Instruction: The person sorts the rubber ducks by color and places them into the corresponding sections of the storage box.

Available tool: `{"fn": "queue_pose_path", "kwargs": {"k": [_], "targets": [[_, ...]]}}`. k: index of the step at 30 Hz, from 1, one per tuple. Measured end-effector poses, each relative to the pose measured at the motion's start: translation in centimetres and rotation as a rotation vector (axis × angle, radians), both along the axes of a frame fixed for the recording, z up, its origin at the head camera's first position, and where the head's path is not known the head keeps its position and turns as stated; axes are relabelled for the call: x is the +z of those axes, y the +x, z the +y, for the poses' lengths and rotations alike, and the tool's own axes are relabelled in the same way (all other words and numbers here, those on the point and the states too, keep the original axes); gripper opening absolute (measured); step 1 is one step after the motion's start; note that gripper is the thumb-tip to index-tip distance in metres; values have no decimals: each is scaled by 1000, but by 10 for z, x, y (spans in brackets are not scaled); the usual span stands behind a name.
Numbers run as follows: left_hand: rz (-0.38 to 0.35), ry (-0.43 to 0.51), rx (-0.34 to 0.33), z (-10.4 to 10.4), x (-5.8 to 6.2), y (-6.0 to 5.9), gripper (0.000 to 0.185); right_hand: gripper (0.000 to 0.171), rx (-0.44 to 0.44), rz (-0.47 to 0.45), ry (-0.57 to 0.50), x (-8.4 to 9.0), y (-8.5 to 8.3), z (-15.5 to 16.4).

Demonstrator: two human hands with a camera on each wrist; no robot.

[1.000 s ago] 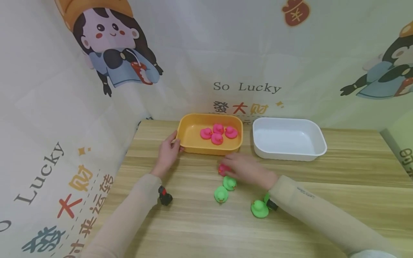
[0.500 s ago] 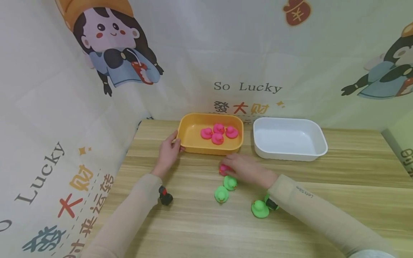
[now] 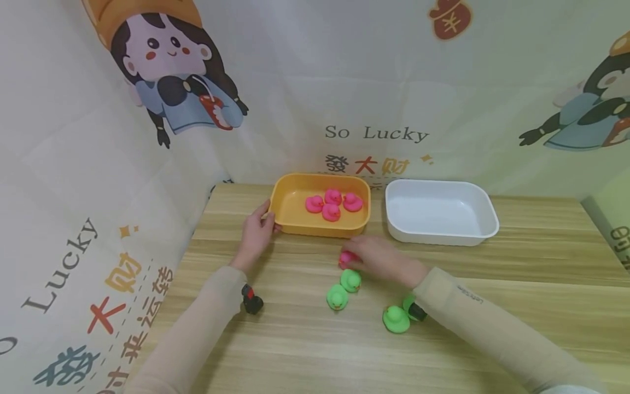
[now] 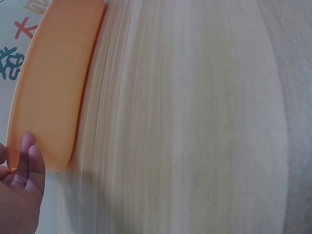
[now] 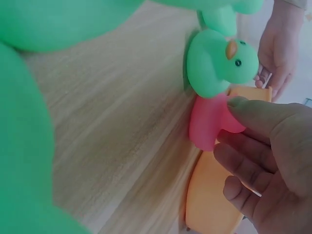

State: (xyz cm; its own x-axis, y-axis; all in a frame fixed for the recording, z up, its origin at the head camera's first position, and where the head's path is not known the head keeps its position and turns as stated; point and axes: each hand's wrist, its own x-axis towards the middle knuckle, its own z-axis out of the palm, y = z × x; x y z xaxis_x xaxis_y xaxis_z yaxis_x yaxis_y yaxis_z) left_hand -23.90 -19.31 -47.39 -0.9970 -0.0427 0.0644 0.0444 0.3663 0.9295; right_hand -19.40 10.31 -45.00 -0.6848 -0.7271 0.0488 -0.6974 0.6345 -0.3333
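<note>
Head: pink duck (image 3: 347,260) on table (image 3: 295,345), pinched by our right hand (image 3: 384,259); our left hand (image 3: 256,230) grips the orange box (image 3: 317,229) | left wrist: our fingers (image 4: 35,168) hold its end | right wrist: pink duck between our thumb (image 5: 256,116) and fingers, beside green duck (image 5: 209,66)

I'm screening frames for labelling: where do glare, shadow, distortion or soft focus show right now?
Head view: glare inside the white tray; left wrist view: soft shadow on the table near the left hand, table edge bowed at right, probably from the lens; right wrist view: large green shapes blurred at left, the green duck crisper.
</note>
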Motion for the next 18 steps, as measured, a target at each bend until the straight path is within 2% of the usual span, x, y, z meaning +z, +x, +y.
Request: {"fn": "queue_pose_path", "kwargs": {"k": [6, 11, 18], "targets": [[-8, 2, 5, -1, -1, -1, 48, 18, -12, -11, -3, 6, 1, 9], [-12, 18, 12, 0, -1, -1, 48, 17, -47, -76, -10, 13, -2, 20], [-6, 4, 5, 1, 0, 0, 47, 22, -113, -40, 6, 40, -8, 33]]}}
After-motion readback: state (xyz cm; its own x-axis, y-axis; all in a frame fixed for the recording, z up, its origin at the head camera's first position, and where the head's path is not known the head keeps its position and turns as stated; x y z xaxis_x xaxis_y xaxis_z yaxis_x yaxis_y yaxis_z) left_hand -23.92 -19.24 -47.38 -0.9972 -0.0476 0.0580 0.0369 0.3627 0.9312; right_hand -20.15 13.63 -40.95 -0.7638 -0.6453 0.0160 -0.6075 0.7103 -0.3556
